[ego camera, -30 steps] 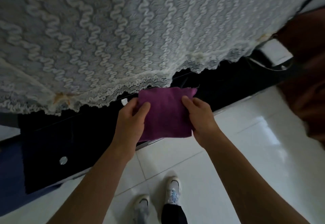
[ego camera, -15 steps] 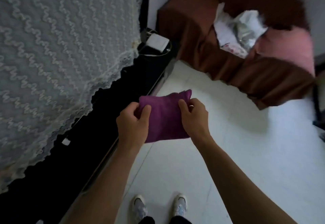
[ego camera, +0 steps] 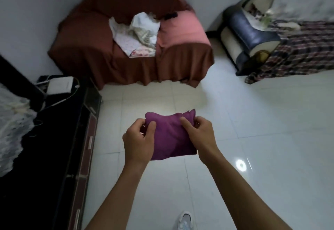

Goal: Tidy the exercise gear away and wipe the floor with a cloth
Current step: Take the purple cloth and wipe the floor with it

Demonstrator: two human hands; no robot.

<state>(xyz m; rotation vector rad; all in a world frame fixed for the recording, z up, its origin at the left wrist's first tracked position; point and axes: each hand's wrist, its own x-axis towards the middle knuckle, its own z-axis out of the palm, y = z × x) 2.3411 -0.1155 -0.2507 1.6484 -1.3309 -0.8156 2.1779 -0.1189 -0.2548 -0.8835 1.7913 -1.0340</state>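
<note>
A folded purple cloth (ego camera: pixel 170 136) hangs in front of me at about waist height, above the white tiled floor (ego camera: pixel 262 139). My left hand (ego camera: pixel 139 139) pinches its upper left corner between thumb and fingers. My right hand (ego camera: pixel 200 134) pinches the upper right edge the same way. The cloth's top edge sags between the two hands. No exercise gear shows in this view.
A brown-draped armchair (ego camera: pixel 130 36) with crumpled white fabric on its seat stands ahead. At far right is a dark blue sofa arm (ego camera: pixel 251 29) with a plaid throw. A black cabinet (ego camera: pixel 59 148) with a white box (ego camera: pixel 59 85) runs along the left. My shoe (ego camera: pixel 185 220) is below.
My view has swung right, away from the lace-covered cabinet and toward the open floor and armchair. Both hands have kept their hold on the purple cloth.
</note>
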